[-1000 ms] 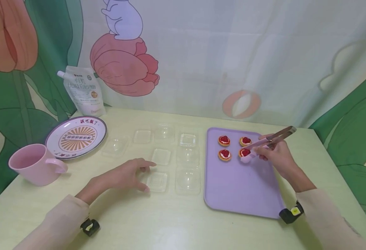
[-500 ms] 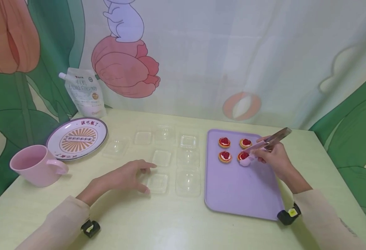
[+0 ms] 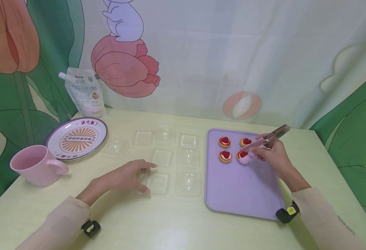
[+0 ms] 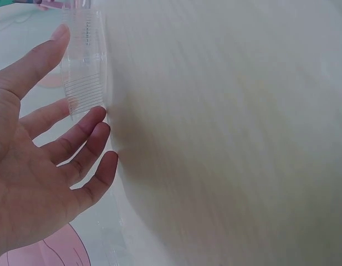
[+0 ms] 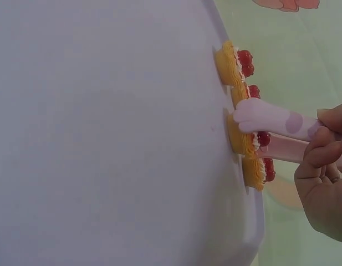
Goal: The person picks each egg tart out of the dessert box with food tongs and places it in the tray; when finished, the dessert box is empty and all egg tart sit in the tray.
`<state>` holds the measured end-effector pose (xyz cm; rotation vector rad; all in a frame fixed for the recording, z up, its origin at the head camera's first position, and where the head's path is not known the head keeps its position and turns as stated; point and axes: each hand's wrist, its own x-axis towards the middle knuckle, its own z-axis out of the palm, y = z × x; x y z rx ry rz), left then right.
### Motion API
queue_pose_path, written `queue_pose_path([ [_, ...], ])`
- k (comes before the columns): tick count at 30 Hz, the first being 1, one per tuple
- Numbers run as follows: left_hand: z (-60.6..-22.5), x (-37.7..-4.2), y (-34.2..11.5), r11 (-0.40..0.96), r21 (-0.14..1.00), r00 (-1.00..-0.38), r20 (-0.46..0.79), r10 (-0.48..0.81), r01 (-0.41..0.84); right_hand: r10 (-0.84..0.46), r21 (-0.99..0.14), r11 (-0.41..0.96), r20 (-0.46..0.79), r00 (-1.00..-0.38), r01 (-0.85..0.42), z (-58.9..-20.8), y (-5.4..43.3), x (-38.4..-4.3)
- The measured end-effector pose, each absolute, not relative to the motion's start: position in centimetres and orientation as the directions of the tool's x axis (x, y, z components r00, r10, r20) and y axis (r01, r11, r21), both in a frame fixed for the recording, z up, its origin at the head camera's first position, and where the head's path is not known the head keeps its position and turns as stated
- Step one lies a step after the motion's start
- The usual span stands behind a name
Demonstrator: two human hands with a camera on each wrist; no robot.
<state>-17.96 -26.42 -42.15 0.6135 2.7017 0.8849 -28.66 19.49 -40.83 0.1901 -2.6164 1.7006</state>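
- We see the right hand (image 3: 271, 152) gripping pink tongs (image 3: 257, 144), tips closed around the tart (image 3: 243, 155) on the purple tray's (image 3: 242, 194) far right
- Tongs slant up-right from the tart
- Left hand (image 3: 123, 177), well left of the tray, rests spread, holding nothing, on the counter (image 3: 170, 222)

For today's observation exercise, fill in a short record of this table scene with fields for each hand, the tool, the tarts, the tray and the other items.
left hand: open, fingers spread, fingertips at a clear plastic container
right hand: grips pink tongs
tongs: tips closed around the near right tart
tarts: four, red-topped, in a square at the far end of the tray
tray: lilac, rest of it bare
other items: pink mug, patterned plate, white pouch
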Motion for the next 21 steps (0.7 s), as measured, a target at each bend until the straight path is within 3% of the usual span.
queue_pose_path([
  [21, -42.06, -17.93, -26.33, 0.734, 0.604, -0.888, -0.093, 0.451, 0.310, -0.094, -0.907, 0.401, 0.104, -0.990, -0.133, -40.17, 19.58, -28.31],
])
